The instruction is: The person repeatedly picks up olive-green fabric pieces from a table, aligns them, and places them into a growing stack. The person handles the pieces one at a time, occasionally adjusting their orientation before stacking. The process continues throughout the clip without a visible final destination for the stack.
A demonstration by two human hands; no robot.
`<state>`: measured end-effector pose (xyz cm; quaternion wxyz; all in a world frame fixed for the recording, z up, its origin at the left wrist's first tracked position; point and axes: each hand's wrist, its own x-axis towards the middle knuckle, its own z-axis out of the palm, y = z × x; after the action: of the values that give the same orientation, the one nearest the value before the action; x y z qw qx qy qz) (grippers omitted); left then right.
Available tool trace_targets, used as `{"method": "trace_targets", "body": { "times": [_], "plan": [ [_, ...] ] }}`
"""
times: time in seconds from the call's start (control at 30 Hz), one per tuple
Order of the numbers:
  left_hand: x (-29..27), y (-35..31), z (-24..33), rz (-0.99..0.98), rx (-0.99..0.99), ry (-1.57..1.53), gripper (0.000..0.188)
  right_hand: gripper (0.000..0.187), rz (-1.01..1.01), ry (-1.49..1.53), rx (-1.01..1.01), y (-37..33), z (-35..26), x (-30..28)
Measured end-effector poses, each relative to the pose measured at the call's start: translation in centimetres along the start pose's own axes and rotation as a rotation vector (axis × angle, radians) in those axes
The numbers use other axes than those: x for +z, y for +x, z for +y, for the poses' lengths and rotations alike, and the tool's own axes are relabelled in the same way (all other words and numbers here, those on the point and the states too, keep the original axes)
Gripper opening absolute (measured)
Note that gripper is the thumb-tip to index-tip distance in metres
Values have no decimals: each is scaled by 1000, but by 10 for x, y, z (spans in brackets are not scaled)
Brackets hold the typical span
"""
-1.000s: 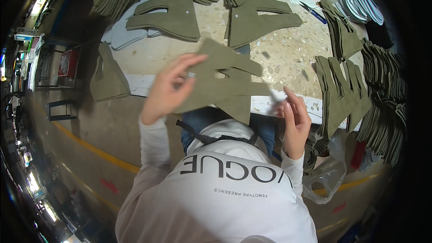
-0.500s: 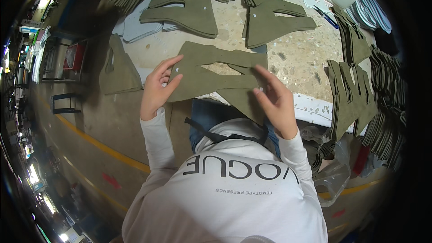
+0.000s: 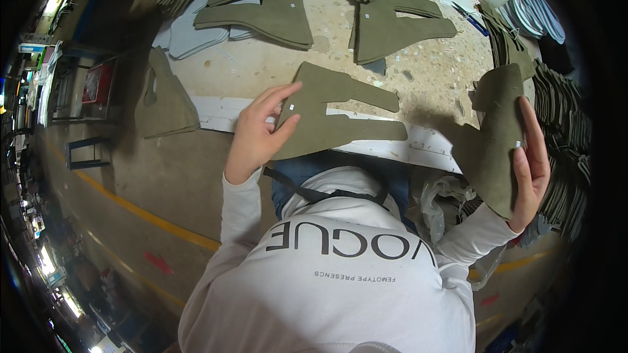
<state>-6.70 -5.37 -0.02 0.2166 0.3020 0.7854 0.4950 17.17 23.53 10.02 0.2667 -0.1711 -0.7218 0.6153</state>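
The person stood at the table [image 3: 418,72], working through olive-green cut fabric pieces. Judging by how things lay, the work was well under way but far from over: two pieces [image 3: 268,13] already lay flat and apart further back on the table, and thick stacks of the same shapes [image 3: 556,124] stood along the right edge and across the far side, so plenty seemed left to handle.

The left hand [image 3: 258,134] rested on a forked fabric piece [image 3: 333,114] lying flat at the near edge of the table, partly over a white strip there. The fingers were half spread, the fingertips [image 3: 288,91] pressing near a small white sticker, the thumb tucked along the cloth's edge; it pinned the piece more than gripped it.

The right hand [image 3: 530,163] was out to the side, beyond the table's corner, holding a second fabric piece [image 3: 494,137] upright. The palm lay open and flat against the cloth, fingers stretched long up its edge, thumb out of sight behind.

A clear plastic bag [image 3: 445,199] hung below the table edge.
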Motion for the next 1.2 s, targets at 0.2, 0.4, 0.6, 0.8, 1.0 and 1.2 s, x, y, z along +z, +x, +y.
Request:
{"method": "trace_targets", "body": {
  "times": [0.2, 0.4, 0.6, 0.8, 1.0, 1.2],
  "plan": [
    [2, -4, -2, 163, -29, -18, 44, 58, -69, -14, 14, 8, -6, 33],
    [0, -3, -9, 210, 26, -6, 43, 56, -88, 276, -18, 9, 13, 67],
    [-1, -4, -11, 210, -70, -138, 42, 47, -181, 109, 320, 18, 88, 90],
    [-1, 1, -5, 134, -38, -124, 43, 44, -148, -198, 167, 3, 110, 87],
    [5, 3, 2, 92, 55, 12, 43, 42, -73, 48, 282, 6, 98, 67],
    [6, 1, 6, 84, 22, 41, 43, 40, 17, -313, 62, 12, 32, -12]
  ]
}}
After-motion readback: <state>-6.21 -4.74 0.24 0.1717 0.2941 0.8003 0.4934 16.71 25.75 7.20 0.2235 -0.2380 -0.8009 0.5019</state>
